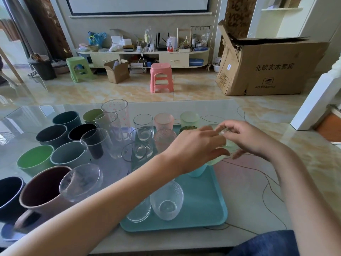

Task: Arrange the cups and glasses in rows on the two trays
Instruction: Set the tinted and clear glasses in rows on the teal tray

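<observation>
My left hand (195, 146) and my right hand (243, 137) both hold a pale green translucent cup (224, 154) above the far right side of the teal tray (203, 215). The left hand wraps its side; the right hand pinches its rim. A teal cup (196, 171) stands just under my left hand. Two clear textured glasses (167, 202) sit at the tray's near end. Pink glasses (163, 121), a pale green glass (189, 118) and clear glasses (143, 122) stand at its far end. A bluish tray (115, 170) on the left carries dark cups (52, 134), tall glasses (115, 115) and a brown mug (46, 185).
Thin cables (267, 189) run over the tabletop right of the teal tray. The table's front edge is close to my body. Beyond the table stand a pink stool (160, 76), a green stool (77, 68) and a large cardboard box (267, 67).
</observation>
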Tool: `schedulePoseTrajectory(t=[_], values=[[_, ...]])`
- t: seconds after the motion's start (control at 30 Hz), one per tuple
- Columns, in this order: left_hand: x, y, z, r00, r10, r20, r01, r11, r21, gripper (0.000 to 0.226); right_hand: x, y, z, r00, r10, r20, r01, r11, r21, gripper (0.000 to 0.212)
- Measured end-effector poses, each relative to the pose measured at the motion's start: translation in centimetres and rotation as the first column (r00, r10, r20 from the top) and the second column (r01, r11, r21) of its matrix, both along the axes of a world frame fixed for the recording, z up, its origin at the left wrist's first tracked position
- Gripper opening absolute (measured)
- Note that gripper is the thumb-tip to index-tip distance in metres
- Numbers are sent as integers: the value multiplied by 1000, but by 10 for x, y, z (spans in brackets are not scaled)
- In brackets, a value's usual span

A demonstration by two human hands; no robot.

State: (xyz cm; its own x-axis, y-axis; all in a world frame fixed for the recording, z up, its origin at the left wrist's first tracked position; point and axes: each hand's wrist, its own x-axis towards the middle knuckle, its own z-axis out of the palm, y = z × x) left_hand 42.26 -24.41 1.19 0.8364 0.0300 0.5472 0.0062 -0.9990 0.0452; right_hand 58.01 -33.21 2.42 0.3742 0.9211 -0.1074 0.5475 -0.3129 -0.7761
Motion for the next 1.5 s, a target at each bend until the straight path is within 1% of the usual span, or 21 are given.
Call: schedulePoseTrajectory(t=[0.07, 0.1, 0.2, 0.27, 0.4, 0.57, 0.63, 0.7, 0.73, 0.8, 0.83, 0.87, 0.93, 1.03, 1.1, 1.13, 1.2, 1.3, 1.37, 1.43, 1.5], values=[[-11, -1, 5, 998, -29, 47, 32, 997, -67, 29, -3, -10, 3, 1000, 10, 24, -9, 999, -43, 21], [-19, 0, 7, 996, -6, 87, 15, 994, -106, 27, -6, -13, 3, 1000, 31, 6, -30, 996, -79, 22], [-46, 11, 9, 978, 143, 151, -107, 968, -225, 23, -22, -17, 4, 989, 138, -50, -145, 968, -207, 24], [-63, 18, 5, 967, 232, 108, -195, 941, -276, 18, -36, -15, 1, 984, 176, -35, -179, 946, -270, 25], [-85, 23, -12, 939, 342, -17, -332, 896, -294, 15, -58, -11, -17, 977, 210, 24, -186, 909, -374, 24], [-104, 25, -18, 914, 405, -31, -387, 846, -367, 14, -70, -12, -31, 968, 225, 114, -163, 902, -400, 21], [-110, 26, -18, 910, 415, -10, -388, 841, -376, 16, -68, -13, -32, 973, 210, 90, -158, 903, -400, 16], [-122, 24, -17, 903, 427, 54, -386, 858, -339, 17, -62, -16, -29, 988, 157, 12, -142, 919, -367, 15], [-130, 23, -17, 895, 434, 105, -392, 876, -281, 19, -57, -17, -27, 995, 104, -11, -102, 938, -332, 18], [-149, 20, -21, 875, 439, 205, -413, 897, -157, 22, -43, -24, -23, 999, -26, 21, 31, 966, -257, 21], [-160, 19, -25, 861, 447, 242, -428, 894, -132, 22, -34, -28, -24, 995, -78, 55, 90, 964, -252, 22], [-170, 18, -29, 845, 458, 275, -440, 889, -127, 21, -28, -33, -26, 990, -108, 88, 129, 950, -285, 22], [-188, 15, -41, 825, 453, 339, -451, 888, -89, 17, -23, -39, -34, 988, -97, 120, 141, 887, -440, 23], [-208, 8, -65, 864, 299, 404, -359, 930, 79, 13, -35, -40, -51, 995, -27, 98, 82, 788, -610, 24], [-216, 1, -81, 909, 220, 353, -281, 951, 129, 13, -47, -38, -61, 994, 14, 107, 58, 770, -635, 26], [-219, -2, -88, 926, 222, 307, -270, 955, 124, 13, -54, -38, -64, 993, 32, 114, 50, 762, -646, 26], [-221, -7, -99, 924, 331, 189, -344, 938, 36, 12, -63, -38, -72, 989, 55, 134, 50, 738, -673, 24], [-225, -9, -116, 811, 582, -58, -583, 796, -162, 13, -72, -38, -84, 985, 39, 169, 84, 744, -663, 22], [-224, -10, -126, 745, 631, -216, -667, 711, -223, 13, -74, -37, -91, 973, 58, 224, 88, 802, -591, 19], [-219, -12, -130, 693, 643, -326, -711, 683, -165, 16, -74, -37, -97, 942, 111, 317, 71, 857, -511, 17], [-212, -16, -131, 638, 685, -351, -748, 659, -74, 16, -70, -37, -104, 936, 80, 344, 87, 892, -443, 19]])
